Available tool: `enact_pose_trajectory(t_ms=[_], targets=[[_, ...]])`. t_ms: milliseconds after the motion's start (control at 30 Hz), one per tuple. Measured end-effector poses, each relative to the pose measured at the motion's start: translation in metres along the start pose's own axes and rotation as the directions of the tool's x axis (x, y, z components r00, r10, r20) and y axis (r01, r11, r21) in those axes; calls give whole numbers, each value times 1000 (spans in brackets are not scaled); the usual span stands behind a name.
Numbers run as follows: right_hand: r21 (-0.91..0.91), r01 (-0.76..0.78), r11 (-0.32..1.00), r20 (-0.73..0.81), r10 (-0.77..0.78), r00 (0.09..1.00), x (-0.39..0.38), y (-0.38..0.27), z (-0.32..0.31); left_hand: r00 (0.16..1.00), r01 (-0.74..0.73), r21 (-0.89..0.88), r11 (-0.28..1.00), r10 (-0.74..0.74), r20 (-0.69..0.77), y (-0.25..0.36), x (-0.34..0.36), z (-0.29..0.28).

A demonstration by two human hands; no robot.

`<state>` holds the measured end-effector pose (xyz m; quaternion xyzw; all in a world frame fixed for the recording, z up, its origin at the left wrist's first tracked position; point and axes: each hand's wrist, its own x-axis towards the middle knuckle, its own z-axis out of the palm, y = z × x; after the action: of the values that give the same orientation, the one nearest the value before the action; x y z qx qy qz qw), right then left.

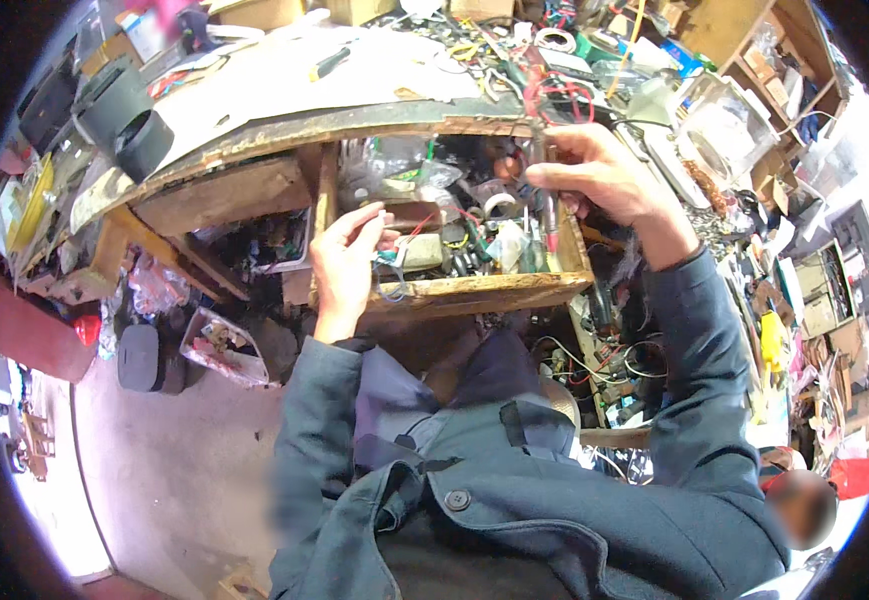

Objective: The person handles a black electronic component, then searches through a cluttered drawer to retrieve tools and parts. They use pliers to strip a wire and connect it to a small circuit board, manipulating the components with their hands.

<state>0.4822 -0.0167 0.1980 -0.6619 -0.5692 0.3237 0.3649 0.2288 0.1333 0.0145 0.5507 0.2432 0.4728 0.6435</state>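
Observation:
Over the left side of an open wooden drawer (494,293), my left hand (346,258) is closed, its thumb and fingertips pinched together. Thin red wires (416,232) and a small teal piece (386,257) show just beside those fingertips; what exactly they grip is too small to name. My right hand (604,182) is bent round a long, thin, dark and reddish stick-like tool (551,215) at the drawer's right side. Inside the drawer lie clear plastic bags (394,165), a white tape roll (500,205), a beige block (420,252) and several small tools and parts.
The worktop (254,85) behind the drawer holds a screwdriver (330,64), red cables (569,95) and heaped parts. Dark cylindrical containers (119,110) stand at left. A box of cables (619,385) sits low at right. A blurred person (799,510) is at lower right.

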Motion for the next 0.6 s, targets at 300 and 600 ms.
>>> enact_pose_trajectory(t_ms=[300, 600], targets=[[834, 227, 503, -284, 39, 958, 21, 100, 106, 999, -3, 153, 988, -4, 44, -4, 5, 1], [488, 201, 849, -282, -65, 957, 29, 69, 111, 998, -60, 276, 959, 53, 33, -2, 2, 7]])
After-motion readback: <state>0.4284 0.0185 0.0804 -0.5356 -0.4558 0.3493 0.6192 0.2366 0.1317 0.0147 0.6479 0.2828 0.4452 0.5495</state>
